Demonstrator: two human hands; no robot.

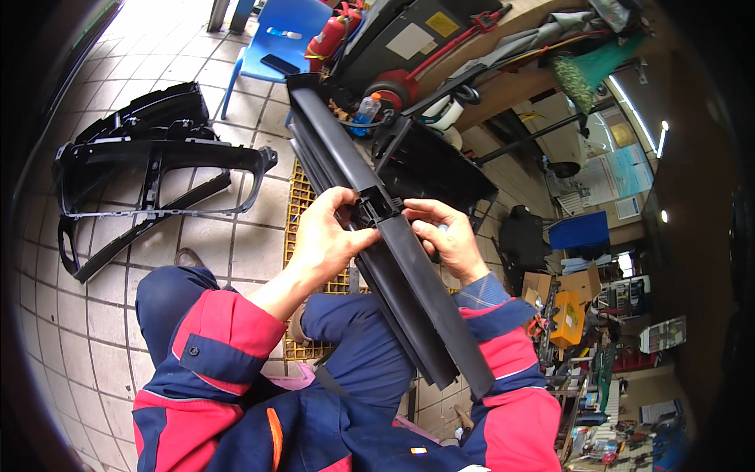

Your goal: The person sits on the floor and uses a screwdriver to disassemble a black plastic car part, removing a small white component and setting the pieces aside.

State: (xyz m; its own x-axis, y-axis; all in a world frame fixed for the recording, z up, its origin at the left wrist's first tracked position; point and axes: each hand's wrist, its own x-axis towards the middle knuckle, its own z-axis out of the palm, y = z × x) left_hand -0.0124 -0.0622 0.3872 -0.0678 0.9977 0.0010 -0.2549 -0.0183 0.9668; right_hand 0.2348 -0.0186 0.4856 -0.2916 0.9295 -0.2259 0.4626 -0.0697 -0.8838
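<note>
A long black plastic slatted part (429, 279), like a car grille shutter, lies slantwise across my lap, from upper left to lower right. At its middle is an open bracket (377, 207) with small ribs and clips. My left hand (321, 236) grips the part beside this bracket, thumb below and fingers above. My right hand (450, 237) is curled at the bracket's right side, its fingertips close against the plastic. Something small and pale shows between the right fingers; its kind is hidden.
Black car bumper frames (153, 177) lie on the tiled floor at left. A yellow floor grating (297, 206) runs beneath the part. Ahead are a blue chair (283, 35) with a phone, a red fire extinguisher (326, 39) and a bottle (366, 110). Cluttered shelves stand at right.
</note>
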